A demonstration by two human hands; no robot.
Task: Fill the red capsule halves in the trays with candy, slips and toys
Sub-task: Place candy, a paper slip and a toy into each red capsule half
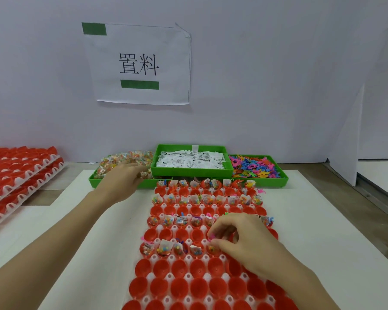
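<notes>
Pinching with curled fingers, the right hand (244, 238) hovers over the tray (169, 276) of red halves (179, 287), its grip closed on something pink (211, 236) at the fingertips, just above a half that already holds a candy packet (211, 249); what the pink thing is cannot be told. The left hand (123, 177) reaches forward to the candy bin (94, 181), fingers bent down among the clear packets (123, 159); whether that grip holds a packet cannot be told. The tray lies on a white board (323, 231) on the table, straight ahead of the person, its white grid seating the glossy red half-shells open side up. Filled rows alternate with bare ones: in the filled rows each half holds a clear packet of coloured beads, a white slip and a bright toy poking out, while the nearest rows are bare red cups. Behind the tray stand three green bins side by side: candy on the left, white printed slips (189, 159) in the raised middle bin, and a heap of pink, blue, orange and green toys (253, 166) on the right. Far left, more trays of red halves are stacked (18, 173). A paper sign (141, 63) with two characters and green tape hangs on the wall above.
</notes>
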